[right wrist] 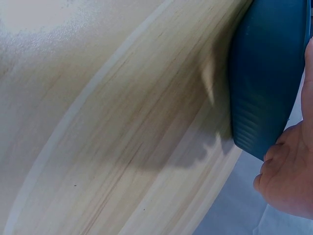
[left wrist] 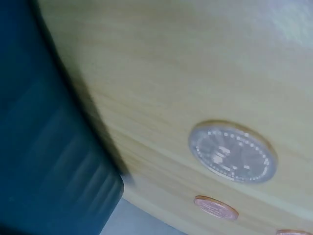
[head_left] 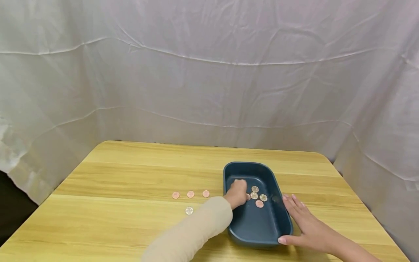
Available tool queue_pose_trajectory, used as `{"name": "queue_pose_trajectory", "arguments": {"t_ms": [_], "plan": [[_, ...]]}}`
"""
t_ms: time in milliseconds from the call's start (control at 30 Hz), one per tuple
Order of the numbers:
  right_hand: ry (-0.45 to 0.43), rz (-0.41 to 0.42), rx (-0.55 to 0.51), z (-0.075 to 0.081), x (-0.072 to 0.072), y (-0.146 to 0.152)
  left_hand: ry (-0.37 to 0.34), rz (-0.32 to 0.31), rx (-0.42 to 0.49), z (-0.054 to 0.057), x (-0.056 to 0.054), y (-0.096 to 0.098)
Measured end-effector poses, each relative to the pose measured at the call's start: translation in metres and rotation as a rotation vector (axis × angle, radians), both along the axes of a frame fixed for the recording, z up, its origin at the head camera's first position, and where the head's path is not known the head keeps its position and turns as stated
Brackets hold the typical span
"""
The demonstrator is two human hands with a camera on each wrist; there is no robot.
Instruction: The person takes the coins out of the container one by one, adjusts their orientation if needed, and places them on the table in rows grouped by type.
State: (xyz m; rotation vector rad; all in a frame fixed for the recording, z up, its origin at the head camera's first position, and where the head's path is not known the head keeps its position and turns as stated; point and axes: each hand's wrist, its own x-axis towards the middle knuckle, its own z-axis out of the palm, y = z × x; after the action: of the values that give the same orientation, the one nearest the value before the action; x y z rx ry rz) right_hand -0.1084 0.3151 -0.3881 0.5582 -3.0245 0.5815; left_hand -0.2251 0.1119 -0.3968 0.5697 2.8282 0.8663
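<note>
Left hand (head_left: 238,193) reaches down, fingertips hidden — right hand (head_left: 307,227) outstretched, thumb (head_left: 288,239) apart.

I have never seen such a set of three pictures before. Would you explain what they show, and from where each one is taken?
There is no machine: a person works with bare hands. The wide picture is from a camera on the head, looking forward and down. The other two are from cameras on the wrists; both show the outside of the tray from close by. On the table lie three coppery coins and a silvery coin; five more coins show in the tray. The left hand is inside the tray, beside these; its fingertips are hidden, so whether it holds one I cannot tell. The right hand touches the tray's right side.
</note>
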Motion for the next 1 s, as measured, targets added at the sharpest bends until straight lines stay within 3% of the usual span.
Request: {"name": "queue_pose_trajectory", "arguments": {"t_ms": [233,433,633,1000], "plan": [[0.009,-0.003,0.014,0.0002,0.0000,0.0000,0.014,0.020,-0.021,0.0001,-0.0010,0.0011],[-0.003,-0.002,0.008,0.0002,-0.0005,-0.0003,-0.022,0.026,-0.025,-0.0013,0.0001,0.0016],[-0.015,-0.010,0.008,0.0007,-0.0011,-0.0008,0.001,0.033,-0.056,-0.0021,0.0001,0.0023],[-0.006,-0.004,0.007,0.0014,-0.0002,-0.0012,-0.046,-0.002,0.074,0.0031,0.0026,-0.0015]]}}
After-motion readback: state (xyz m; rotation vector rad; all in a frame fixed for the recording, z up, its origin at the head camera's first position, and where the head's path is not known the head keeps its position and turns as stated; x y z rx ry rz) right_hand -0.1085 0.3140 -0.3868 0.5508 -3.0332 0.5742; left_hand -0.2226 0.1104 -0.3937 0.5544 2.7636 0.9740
